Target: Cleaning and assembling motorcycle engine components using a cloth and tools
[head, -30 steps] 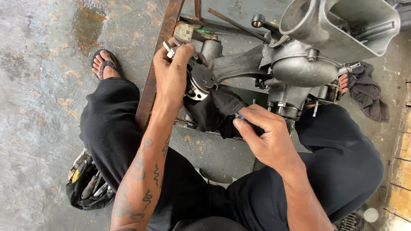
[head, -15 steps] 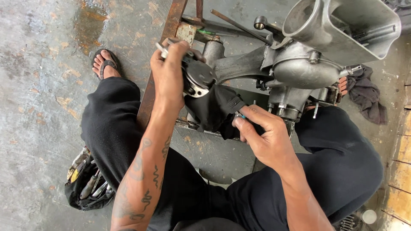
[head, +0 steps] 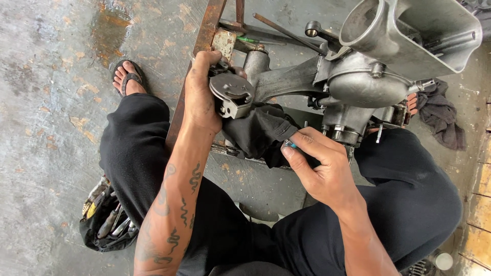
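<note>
A grey metal engine casing (head: 368, 76) lies across a rusty steel frame (head: 204, 36) between my knees. My left hand (head: 202, 94) is wrapped around a round metal piston (head: 232, 94) at the casing's left end. My right hand (head: 319, 163) pinches a small slim tool with a blue tip (head: 290, 144) against a black cloth (head: 263, 130) draped under the casing. I sit on the concrete floor in black trousers, and my left foot (head: 127, 76) wears a sandal.
A black tool bag (head: 105, 222) with several metal tools lies by my left thigh. A dark rag (head: 440, 112) rests on the floor at the right. Thin metal rods (head: 286, 33) lie beyond the casing. Yellow-edged boards (head: 481, 204) run along the right side.
My left hand has slid down from the top of the frame and closed around the piston. My right hand stays on the small tool by the black cloth.
</note>
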